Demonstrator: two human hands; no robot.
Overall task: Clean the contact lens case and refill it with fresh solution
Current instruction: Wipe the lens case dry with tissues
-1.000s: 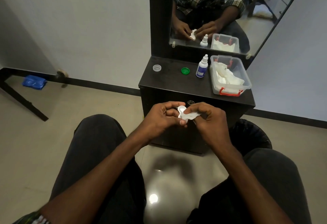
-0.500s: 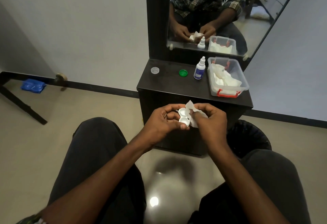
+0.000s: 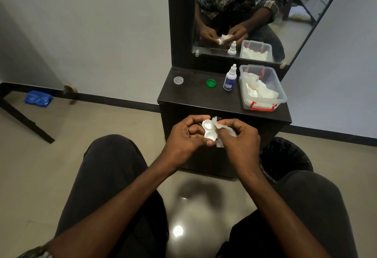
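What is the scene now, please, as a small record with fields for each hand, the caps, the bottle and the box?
left hand: holds white two-well contact lens case, wells uncapped
right hand: pinches white tissue beside case
caps: clear round cap and green round cap on dark cabinet top
bottle: white dropper bottle with blue label, upright
box: clear plastic box with red handle, holds tissues

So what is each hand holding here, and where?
Left hand grips the open lens case by its two ends; right hand pinches a white tissue beside it.
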